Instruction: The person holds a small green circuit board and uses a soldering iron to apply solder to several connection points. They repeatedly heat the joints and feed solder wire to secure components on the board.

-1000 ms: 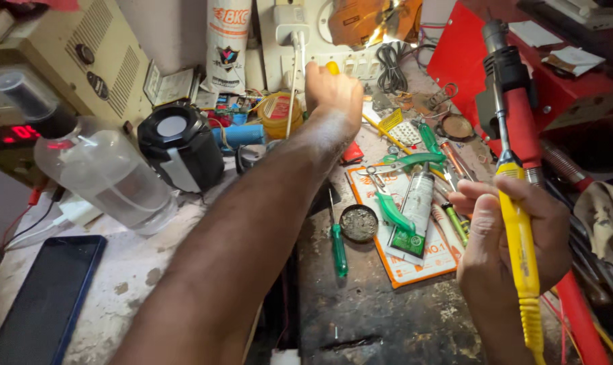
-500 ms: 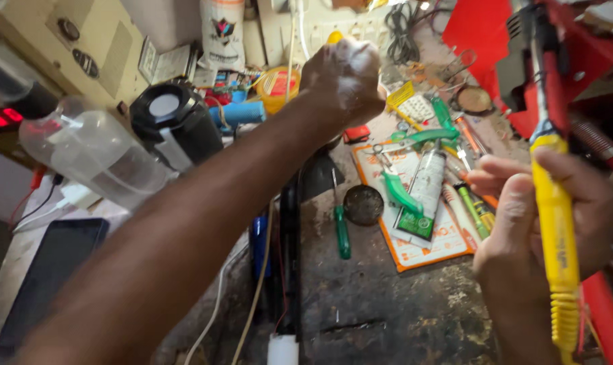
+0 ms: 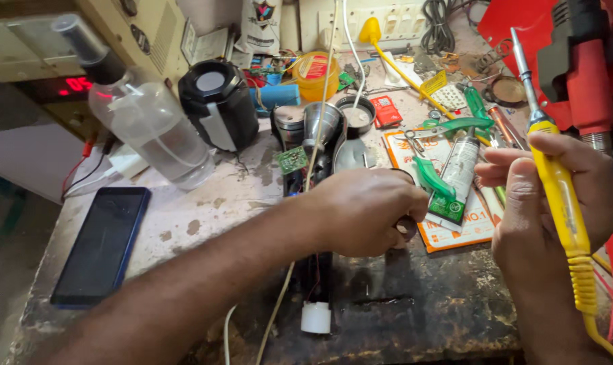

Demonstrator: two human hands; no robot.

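Right hand (image 3: 556,203): fingers closed around a yellow soldering iron (image 3: 556,182), tip up, long axis near upright. Left hand (image 3: 367,213): fingers curled shut over an opened torch (image 3: 313,162) lying lengthwise on the worktop (image 3: 198,209), left of the iron; phone (image 3: 102,245) far left.

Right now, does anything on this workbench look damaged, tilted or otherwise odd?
Yes. The black torch under the left hand lies opened up, its small green circuit board and thin wires exposed. The clear bottle at the left leans steeply. The right hand holds a yellow soldering iron tip-up.
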